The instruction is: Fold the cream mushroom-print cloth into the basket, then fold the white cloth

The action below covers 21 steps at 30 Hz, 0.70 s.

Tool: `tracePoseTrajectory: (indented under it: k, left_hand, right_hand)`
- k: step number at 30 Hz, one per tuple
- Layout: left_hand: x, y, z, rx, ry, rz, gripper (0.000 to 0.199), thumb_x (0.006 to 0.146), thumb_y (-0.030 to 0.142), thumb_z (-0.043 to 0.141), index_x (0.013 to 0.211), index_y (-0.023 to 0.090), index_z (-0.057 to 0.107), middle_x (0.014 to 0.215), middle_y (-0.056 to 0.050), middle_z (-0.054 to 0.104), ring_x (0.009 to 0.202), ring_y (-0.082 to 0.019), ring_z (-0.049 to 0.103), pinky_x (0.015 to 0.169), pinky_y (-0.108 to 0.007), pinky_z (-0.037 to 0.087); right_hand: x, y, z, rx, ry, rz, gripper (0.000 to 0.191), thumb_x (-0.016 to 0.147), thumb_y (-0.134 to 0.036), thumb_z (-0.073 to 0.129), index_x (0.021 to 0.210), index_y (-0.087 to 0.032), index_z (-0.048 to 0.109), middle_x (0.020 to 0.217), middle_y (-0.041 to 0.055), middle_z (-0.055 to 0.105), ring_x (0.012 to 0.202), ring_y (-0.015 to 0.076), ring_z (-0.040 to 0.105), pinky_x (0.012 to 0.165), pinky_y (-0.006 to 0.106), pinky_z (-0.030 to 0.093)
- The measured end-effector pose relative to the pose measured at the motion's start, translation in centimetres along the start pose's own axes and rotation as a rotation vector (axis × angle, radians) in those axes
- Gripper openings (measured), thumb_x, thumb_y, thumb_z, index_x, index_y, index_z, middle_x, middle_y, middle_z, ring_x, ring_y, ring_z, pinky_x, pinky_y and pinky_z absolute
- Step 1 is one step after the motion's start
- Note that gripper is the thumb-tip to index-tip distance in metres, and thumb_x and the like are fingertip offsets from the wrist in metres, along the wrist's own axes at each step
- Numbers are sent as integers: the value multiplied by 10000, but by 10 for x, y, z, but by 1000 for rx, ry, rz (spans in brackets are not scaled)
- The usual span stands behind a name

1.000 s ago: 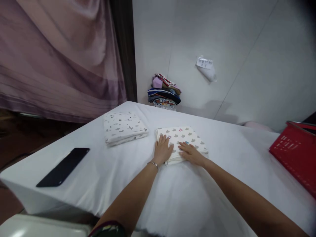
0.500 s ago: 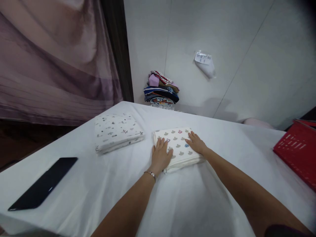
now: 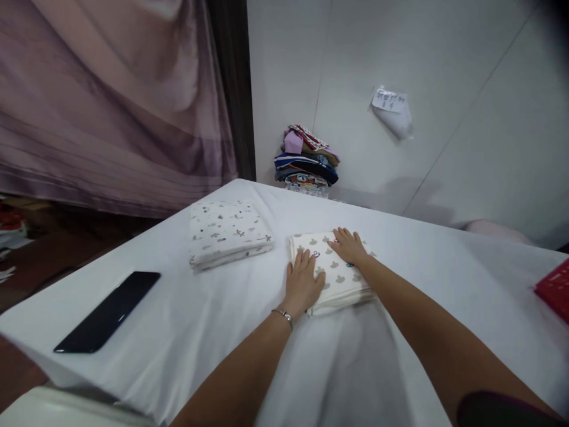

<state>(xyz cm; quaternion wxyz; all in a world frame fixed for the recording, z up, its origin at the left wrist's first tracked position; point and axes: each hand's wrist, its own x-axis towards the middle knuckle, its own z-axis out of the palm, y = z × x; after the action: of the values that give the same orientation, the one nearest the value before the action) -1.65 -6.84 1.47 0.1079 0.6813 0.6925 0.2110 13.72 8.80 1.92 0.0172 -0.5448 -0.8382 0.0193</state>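
Note:
A folded white cloth [image 3: 340, 277] printed with grey mushroom-like shapes lies on the white-covered table in front of me. My left hand [image 3: 304, 283] rests flat on its left edge, fingers spread, a bracelet at the wrist. Across its upper part lies my right hand [image 3: 349, 246], palm down with the fingers stretched out and covering some of the print. Neither hand grips the cloth. Further left sits a second folded white cloth [image 3: 229, 232] with small grey and dark motifs, touched by no hand.
A dark flat panel [image 3: 109, 313] lies at the table's left. The white tablecloth [image 3: 213, 320] has creases. Beyond the far edge, a pile of folded clothes [image 3: 306, 160] stands against the wall. A red basket [image 3: 555, 290] shows at the right edge, a curtain [image 3: 133, 107] at the left.
My right hand has slid left and slightly up over the printed cloth. The view has turned left, so the surroundings appear further right. My left hand stays on the cloth's left edge.

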Motion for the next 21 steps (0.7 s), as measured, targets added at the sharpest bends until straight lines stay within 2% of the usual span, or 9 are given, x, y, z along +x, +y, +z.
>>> tracePoseTrajectory:
  k: [5, 8, 12, 14, 17, 21]
  left_hand:
    - [0, -2, 2, -19, -6, -5, 554, 871, 434, 360, 1386, 232, 335, 1512, -17, 209, 1403, -199, 57, 1110, -484, 149]
    - [1, -3, 4, -29, -3, 4, 550, 871, 431, 352, 1384, 235, 336, 1514, -16, 200, 1404, -197, 54, 1110, -482, 146]
    - [1, -4, 5, -37, 8, 3, 538, 869, 429, 354, 1374, 242, 351, 1515, -21, 196, 1404, -208, 56, 1111, -477, 148]
    - [1, -3, 4, -42, 3, -2, 535, 870, 426, 352, 1373, 243, 353, 1514, -22, 198, 1404, -209, 58, 1107, -479, 156]
    - [1, -2, 0, -52, -9, -7, 536, 875, 423, 342, 1375, 232, 352, 1513, -26, 203, 1402, -209, 70, 1100, -486, 172]
    - [1, -1, -3, -46, -1, 10, 537, 873, 424, 346, 1370, 224, 359, 1511, -32, 211, 1400, -216, 84, 1093, -494, 187]
  right_hand:
    - [-10, 7, -11, 75, -7, 40, 618, 899, -529, 265, 1414, -187, 292, 1499, 100, 212, 1380, 262, 147, 1087, 510, 134]
    - [-28, 24, -16, 166, 36, 112, 627, 884, -480, 361, 1413, -150, 300, 1498, 113, 211, 1377, 266, 161, 1098, 460, 172]
    - [-54, 54, -17, 465, 24, 317, 630, 852, -451, 452, 1406, -175, 335, 1436, 93, 358, 1289, 259, 368, 1068, 387, 289]
    - [-65, 66, -18, 561, 1, 416, 647, 828, -454, 495, 1399, -183, 355, 1388, 93, 431, 1229, 262, 445, 1033, 387, 344]
    - [-75, 77, -22, 583, -50, 503, 654, 789, -478, 554, 1340, -143, 444, 1342, 138, 477, 1179, 285, 490, 979, 392, 399]
    - [-87, 84, -29, 715, -200, 577, 701, 721, -610, 590, 1239, -142, 538, 1288, 178, 515, 1069, 299, 562, 822, 379, 497]
